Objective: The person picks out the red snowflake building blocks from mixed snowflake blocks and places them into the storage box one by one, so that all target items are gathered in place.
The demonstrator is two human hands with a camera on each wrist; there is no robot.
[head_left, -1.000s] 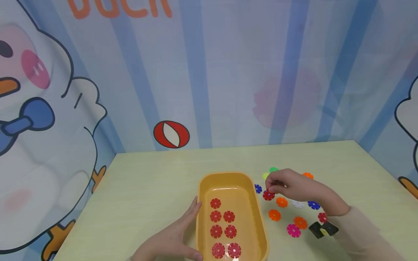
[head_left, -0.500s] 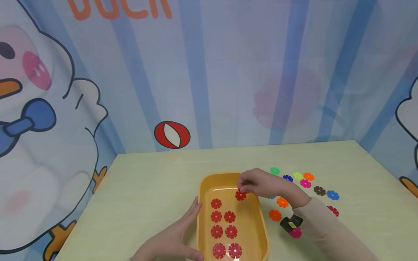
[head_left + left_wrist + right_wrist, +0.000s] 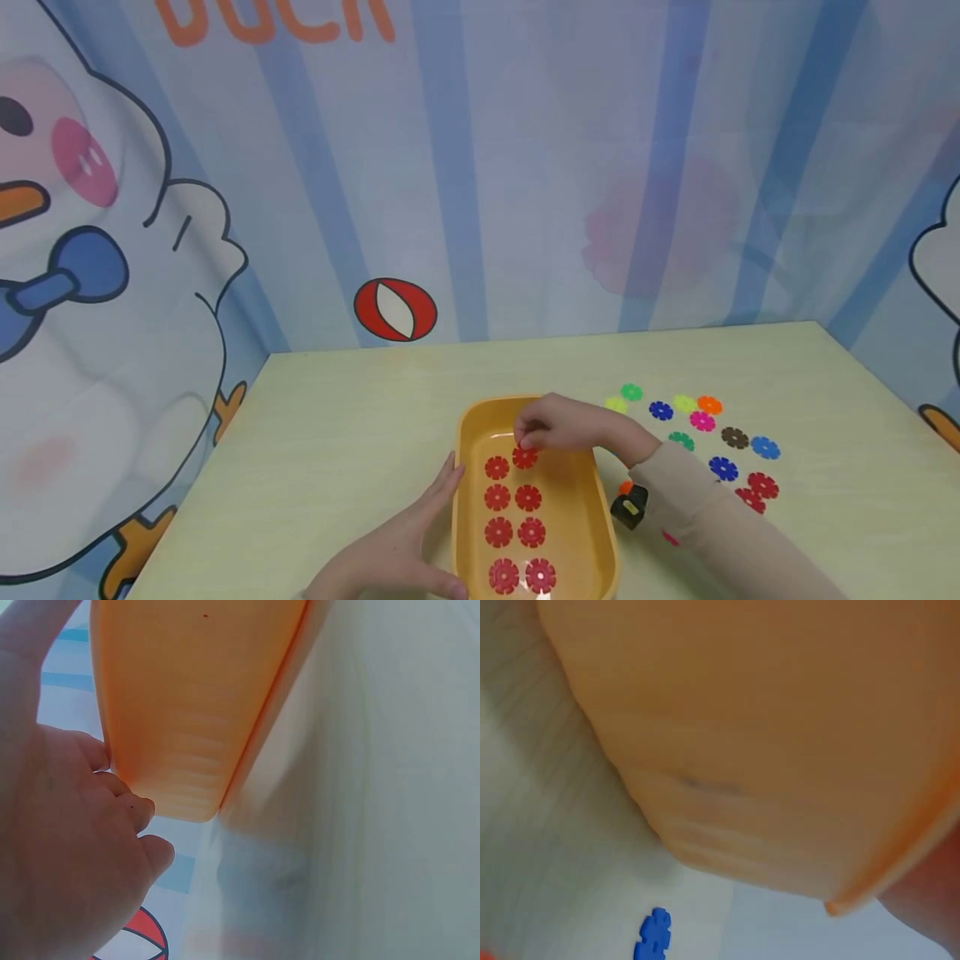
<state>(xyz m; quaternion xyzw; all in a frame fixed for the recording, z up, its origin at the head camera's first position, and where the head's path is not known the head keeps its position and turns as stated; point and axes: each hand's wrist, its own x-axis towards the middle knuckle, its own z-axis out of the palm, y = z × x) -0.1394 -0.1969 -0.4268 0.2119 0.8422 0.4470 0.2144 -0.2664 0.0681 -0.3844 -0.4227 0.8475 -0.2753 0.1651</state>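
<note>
A yellow-orange plastic tray lies lengthwise in front of me, with red flower-shaped discs set in two columns. My right hand reaches over its right rim and pinches another red flower disc, low over the tray floor beside the topmost one of the left column. Along the tray's left side my left hand rests with fingers extended and thumb spread toward the near end. In the left wrist view, its fingertips touch the tray's outer wall. The tray wall hides most of the right hand in the right wrist view.
Right of the tray, several flower discs lie scattered on the pale table, among them a green disc, a brown disc and red discs. A black wrist camera sits under the right forearm. A printed curtain stands behind.
My right hand picked a red disc from the scattered ones, carried it left over the tray rim, and now holds it lower beside the left column. The left hand stays put.
</note>
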